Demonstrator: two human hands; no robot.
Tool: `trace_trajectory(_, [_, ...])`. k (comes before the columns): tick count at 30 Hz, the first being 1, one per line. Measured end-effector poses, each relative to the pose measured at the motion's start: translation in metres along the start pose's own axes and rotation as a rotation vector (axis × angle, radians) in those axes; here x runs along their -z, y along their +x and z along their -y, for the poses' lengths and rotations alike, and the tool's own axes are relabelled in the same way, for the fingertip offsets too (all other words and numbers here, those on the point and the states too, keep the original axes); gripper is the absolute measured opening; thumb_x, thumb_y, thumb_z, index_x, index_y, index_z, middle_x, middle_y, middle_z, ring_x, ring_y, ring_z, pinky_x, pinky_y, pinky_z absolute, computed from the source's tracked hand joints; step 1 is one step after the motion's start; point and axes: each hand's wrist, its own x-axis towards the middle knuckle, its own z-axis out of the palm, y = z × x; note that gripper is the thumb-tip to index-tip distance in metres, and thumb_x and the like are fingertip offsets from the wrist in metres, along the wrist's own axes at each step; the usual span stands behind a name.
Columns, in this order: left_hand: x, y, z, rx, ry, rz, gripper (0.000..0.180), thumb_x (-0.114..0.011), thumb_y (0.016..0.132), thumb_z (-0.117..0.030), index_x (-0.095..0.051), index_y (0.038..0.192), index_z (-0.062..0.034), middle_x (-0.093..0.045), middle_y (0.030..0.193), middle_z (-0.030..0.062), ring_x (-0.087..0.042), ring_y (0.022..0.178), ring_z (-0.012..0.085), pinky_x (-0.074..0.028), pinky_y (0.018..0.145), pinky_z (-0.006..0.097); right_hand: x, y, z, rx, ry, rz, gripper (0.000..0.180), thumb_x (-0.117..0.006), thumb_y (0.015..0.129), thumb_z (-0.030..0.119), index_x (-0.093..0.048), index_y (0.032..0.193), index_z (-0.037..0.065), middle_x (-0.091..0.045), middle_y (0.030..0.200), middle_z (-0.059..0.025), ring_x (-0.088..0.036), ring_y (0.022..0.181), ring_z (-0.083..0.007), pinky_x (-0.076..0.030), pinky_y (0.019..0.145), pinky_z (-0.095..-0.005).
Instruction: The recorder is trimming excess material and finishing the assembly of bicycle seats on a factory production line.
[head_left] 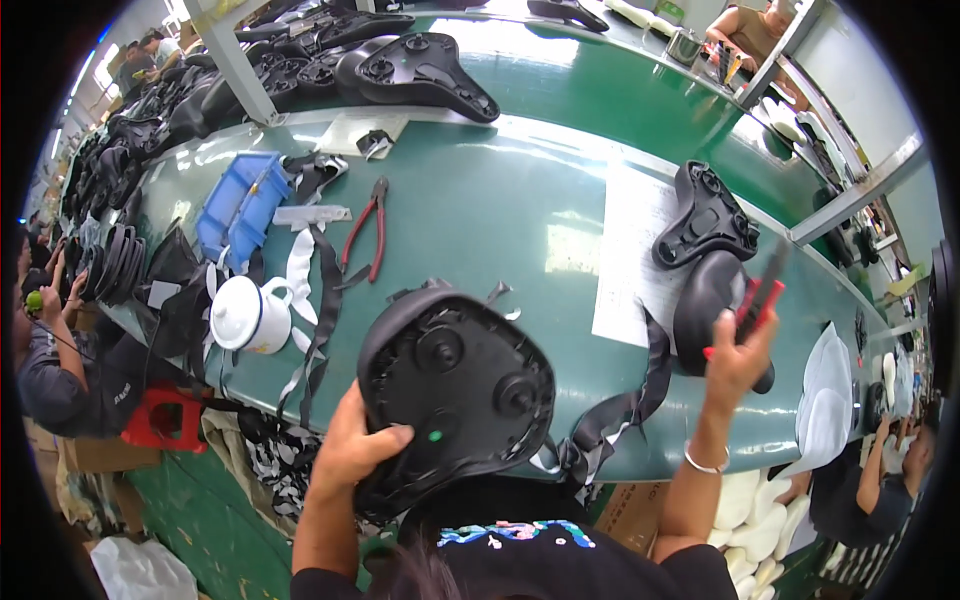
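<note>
My left hand (352, 440) grips the edge of a black bicycle saddle (470, 350), thumb on its underside. That saddle is tilted with its underside facing up, showing round bosses and a green dot. Out to the right, my raised right hand (738, 362) is closed around a red-and-black hand tool (762, 300); its exact kind is blurred. Below the tool lie two more black saddles, one underside up (708, 215) and one smooth side up (705, 305). A dark strip of trim (610, 415) trails on the table between the hands.
Red-handled pliers (370, 232), a blue tray (240, 205), a white enamel mug (250, 315) and dark scraps lie on the green table (470, 210) at left. Piled saddles (300, 70) stand behind. A white paper sheet (625, 260) lies at right. Co-workers sit on both sides.
</note>
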Motion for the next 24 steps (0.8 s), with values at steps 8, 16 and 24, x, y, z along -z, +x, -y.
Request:
trace_trajectory(8, [0.013, 0.161, -0.043, -0.277, -0.471, 0.137, 0.062, -0.034, 0.098, -0.051, -0.043, 0.135, -0.0012, -0.055, 0.128, 0.0136, -0.05, 0.121, 0.0224, -0.037, 0.104, 0.035, 0.012, -0.058, 0.014, -0.346, 0.287, 0.57, 0.029, -0.073, 0.078, 0.01, -0.057, 0.101, 0.004, -0.056, 0.081, 0.0017, -0.051, 0.07, -0.0064, -0.042, 0.063, -0.0209])
trace_trajectory(16, [-0.058, 0.206, 0.049, -0.696, 1.293, 0.44, 0.054, -0.047, 0.092, -0.05, -0.05, 0.133, -0.015, -0.05, 0.136, 0.0127, -0.04, 0.131, 0.0278, -0.019, 0.112, 0.047, 0.006, -0.12, 0.015, -0.261, 0.348, 1.051, 0.054, -0.073, 0.081, 0.021, -0.052, 0.127, 0.004, -0.056, 0.114, -0.0133, -0.056, 0.106, -0.0236, -0.042, 0.094, -0.0368])
trace_trajectory(24, [-0.01, 0.08, 0.038, -0.388, 1.017, 1.187, 0.027, -0.067, 0.082, -0.044, -0.072, 0.094, -0.021, -0.041, 0.145, 0.0055, -0.02, 0.142, 0.0306, -0.011, 0.11, 0.06, -0.055, -0.022, 0.01, -0.563, 0.602, 0.487, 0.046, -0.059, 0.087, 0.006, -0.045, 0.131, -0.001, -0.059, 0.109, -0.0049, -0.054, 0.101, -0.0121, -0.041, 0.091, -0.0252])
